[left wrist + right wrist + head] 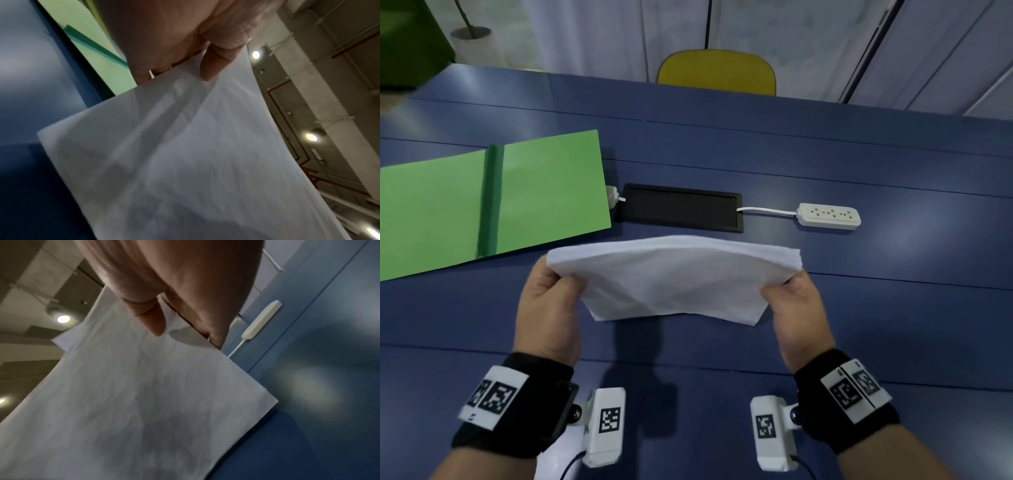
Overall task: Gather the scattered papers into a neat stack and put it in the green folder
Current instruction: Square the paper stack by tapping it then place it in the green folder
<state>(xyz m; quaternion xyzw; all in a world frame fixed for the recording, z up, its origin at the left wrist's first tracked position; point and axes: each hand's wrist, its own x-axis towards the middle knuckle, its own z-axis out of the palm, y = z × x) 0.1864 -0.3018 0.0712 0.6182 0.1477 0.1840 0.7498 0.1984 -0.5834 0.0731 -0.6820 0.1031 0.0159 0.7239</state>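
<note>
A stack of white papers (674, 277) is held upright above the blue table, its top edge bowed. My left hand (558, 284) grips its left side and my right hand (787, 291) grips its right side. In the left wrist view my thumb (213, 65) presses on the papers (185, 162). The right wrist view shows the same pinch, thumb (152, 318) on the papers (133, 394). The green folder (493, 202) lies open and flat on the table to the left, its darker spine running down the middle. A strip of the folder (98, 61) shows past my left hand.
A black cable hatch (681, 207) is set into the blue table (893, 308) behind the papers. A white power strip (828, 215) with its cord lies to the right of it. A yellow chair (717, 72) stands at the far edge.
</note>
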